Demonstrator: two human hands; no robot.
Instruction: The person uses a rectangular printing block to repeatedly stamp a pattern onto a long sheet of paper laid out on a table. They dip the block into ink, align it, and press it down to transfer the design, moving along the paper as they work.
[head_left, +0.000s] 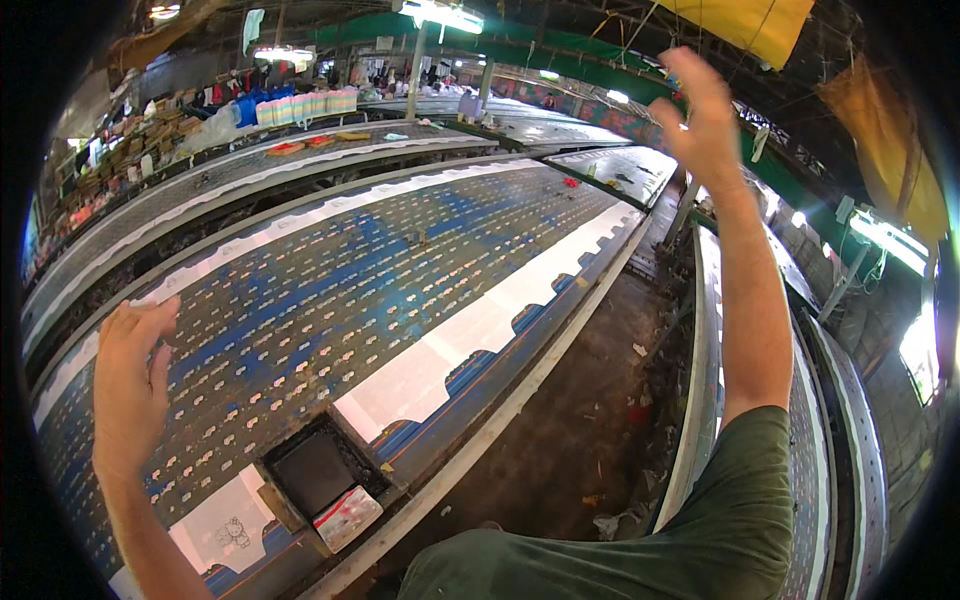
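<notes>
The one view looked from the left side of the person's head, wide-angled, facing forward and down along the counter (395, 310), with the green sleeve (735, 490) close at five o'clock and a lamp (443, 16) farther off at twelve.

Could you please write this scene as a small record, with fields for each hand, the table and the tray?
Left hand: raised, no object visible in it
Right hand: raised higher, blurred, no object visible in it
Table: long, dark, blue-stained table; white notched-edge sheets along its right side
Tray: black rectangular tray, red-and-white block at its near end
</notes>
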